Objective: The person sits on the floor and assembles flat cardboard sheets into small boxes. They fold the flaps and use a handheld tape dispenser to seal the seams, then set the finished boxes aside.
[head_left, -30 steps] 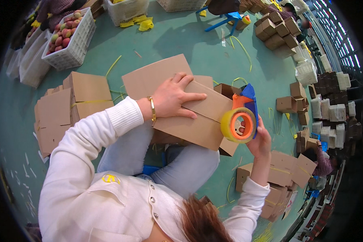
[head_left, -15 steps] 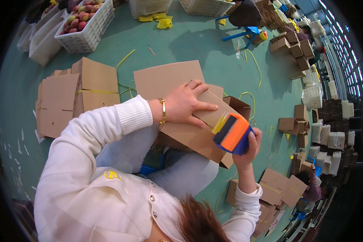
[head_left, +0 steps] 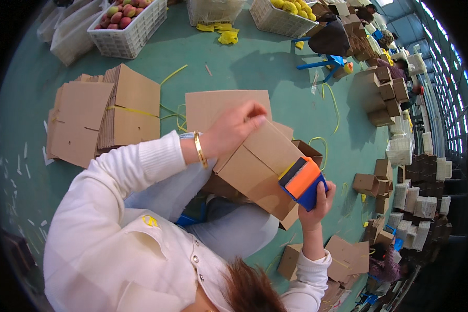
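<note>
A brown cardboard box (head_left: 260, 164) rests tilted across my lap, with a broad flap (head_left: 208, 104) spread beyond it and a dark opening on its right side. My left hand (head_left: 237, 127) is over the box's upper left edge. Its fingers are curled in and the thumb is close to the index finger at the corner; what is between them, if anything, does not show. My right hand (head_left: 320, 204) grips an orange and blue tape dispenser (head_left: 303, 183) by its blue end. The dispenser's dark front edge lies at the right part of the box top.
Folded cardboard stacks (head_left: 135, 104) tied with yellow strap stand at the left. Crates of apples (head_left: 125, 41) and yellow fruit (head_left: 283, 15) are at the far side. A blue stool (head_left: 330, 62), loose straps, made-up boxes (head_left: 374, 182) and several people are farther right.
My left hand has lifted from lying spread on the box top, drawn back toward its left edge and curled its fingers. The dispenser has shifted slightly right and down; the view has shifted.
</note>
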`<action>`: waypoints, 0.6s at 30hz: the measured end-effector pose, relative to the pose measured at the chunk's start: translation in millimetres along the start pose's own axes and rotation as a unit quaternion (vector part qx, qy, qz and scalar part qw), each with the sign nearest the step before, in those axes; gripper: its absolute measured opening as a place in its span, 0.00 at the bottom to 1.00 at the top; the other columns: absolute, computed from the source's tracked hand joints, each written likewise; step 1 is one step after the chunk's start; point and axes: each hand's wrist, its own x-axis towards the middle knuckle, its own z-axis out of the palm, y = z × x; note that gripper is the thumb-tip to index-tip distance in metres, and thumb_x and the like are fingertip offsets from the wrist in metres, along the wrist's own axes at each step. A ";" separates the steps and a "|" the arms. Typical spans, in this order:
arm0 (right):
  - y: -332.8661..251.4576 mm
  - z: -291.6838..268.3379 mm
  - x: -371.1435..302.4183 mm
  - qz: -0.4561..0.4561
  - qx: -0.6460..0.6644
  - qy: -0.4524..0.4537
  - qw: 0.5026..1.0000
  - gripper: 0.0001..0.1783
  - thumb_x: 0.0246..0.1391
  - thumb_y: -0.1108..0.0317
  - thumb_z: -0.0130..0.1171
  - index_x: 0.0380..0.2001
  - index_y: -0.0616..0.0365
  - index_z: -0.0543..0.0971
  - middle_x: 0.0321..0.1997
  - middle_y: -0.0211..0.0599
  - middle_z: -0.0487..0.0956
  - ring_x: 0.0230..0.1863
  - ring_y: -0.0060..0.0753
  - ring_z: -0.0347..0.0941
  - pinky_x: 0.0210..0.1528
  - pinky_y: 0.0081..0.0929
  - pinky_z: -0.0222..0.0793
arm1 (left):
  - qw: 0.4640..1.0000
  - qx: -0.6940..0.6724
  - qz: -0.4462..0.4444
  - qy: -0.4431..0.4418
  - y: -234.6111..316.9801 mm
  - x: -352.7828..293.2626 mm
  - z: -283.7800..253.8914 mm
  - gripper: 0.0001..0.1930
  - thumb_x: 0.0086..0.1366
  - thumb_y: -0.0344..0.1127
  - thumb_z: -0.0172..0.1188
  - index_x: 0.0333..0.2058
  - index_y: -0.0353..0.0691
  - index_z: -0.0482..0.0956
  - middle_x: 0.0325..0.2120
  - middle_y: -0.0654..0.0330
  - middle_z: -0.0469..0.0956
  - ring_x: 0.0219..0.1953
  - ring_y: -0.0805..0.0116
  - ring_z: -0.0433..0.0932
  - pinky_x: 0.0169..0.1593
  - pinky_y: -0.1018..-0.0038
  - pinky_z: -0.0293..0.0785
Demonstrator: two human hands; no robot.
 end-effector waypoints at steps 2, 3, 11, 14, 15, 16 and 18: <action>-1.5 0.8 3.3 0.004 -0.003 -0.005 1.000 0.32 0.43 0.81 0.62 0.54 0.49 0.73 0.38 0.40 0.70 0.36 0.41 0.68 0.35 0.31 0.66 | 0.976 -0.163 -0.109 -0.092 8.8 -14.6 9.8 0.15 0.70 0.41 0.52 0.45 0.34 0.72 0.42 0.59 0.74 0.45 0.70 0.75 0.51 0.73 0.73; -2.6 0.0 4.6 0.007 -0.007 -0.006 1.000 0.32 0.42 0.81 0.63 0.54 0.49 0.73 0.38 0.40 0.70 0.36 0.41 0.68 0.35 0.31 0.66 | 0.958 -0.208 -0.162 -0.112 15.7 -15.9 11.9 0.16 0.69 0.42 0.52 0.45 0.34 0.73 0.42 0.58 0.75 0.44 0.70 0.75 0.50 0.73 0.74; -4.1 -3.0 7.9 -0.005 -0.026 -0.030 0.999 0.36 0.38 0.79 0.65 0.56 0.52 0.71 0.38 0.42 0.70 0.36 0.43 0.67 0.37 0.33 0.65 | 0.941 -0.256 -0.161 -0.153 37.8 -12.1 29.4 0.12 0.63 0.38 0.62 0.38 0.33 0.80 0.31 0.57 0.81 0.31 0.71 0.80 0.40 0.74 0.79; -6.8 -3.1 8.0 0.013 -0.027 -0.032 0.999 0.36 0.34 0.80 0.67 0.53 0.52 0.74 0.37 0.41 0.70 0.36 0.41 0.68 0.35 0.32 0.66 | 0.956 -0.216 -0.152 -0.131 38.5 -8.1 23.3 0.09 0.59 0.33 0.65 0.34 0.33 0.81 0.28 0.58 0.81 0.29 0.72 0.80 0.37 0.75 0.79; -7.5 -3.8 8.8 0.019 -0.026 -0.034 0.999 0.35 0.33 0.80 0.68 0.52 0.52 0.75 0.37 0.41 0.70 0.36 0.41 0.68 0.35 0.32 0.66 | 0.957 -0.217 -0.147 -0.122 37.3 -7.0 21.4 0.09 0.59 0.34 0.65 0.33 0.33 0.82 0.27 0.58 0.81 0.29 0.72 0.81 0.37 0.75 0.79; -8.8 -5.0 10.4 0.015 -0.028 -0.049 0.998 0.35 0.34 0.80 0.67 0.53 0.54 0.75 0.37 0.42 0.70 0.36 0.43 0.68 0.36 0.33 0.67 | 0.959 -0.218 -0.142 -0.112 34.3 -6.6 19.0 0.09 0.59 0.34 0.66 0.33 0.33 0.82 0.27 0.58 0.81 0.29 0.72 0.81 0.37 0.75 0.79; -12.5 -7.4 14.4 0.009 -0.032 -0.076 0.997 0.35 0.35 0.81 0.65 0.54 0.56 0.74 0.39 0.44 0.70 0.38 0.46 0.68 0.38 0.34 0.67 | 0.960 -0.225 -0.135 -0.097 28.0 -7.3 15.3 0.08 0.58 0.33 0.66 0.31 0.33 0.82 0.26 0.58 0.81 0.28 0.72 0.81 0.35 0.76 0.80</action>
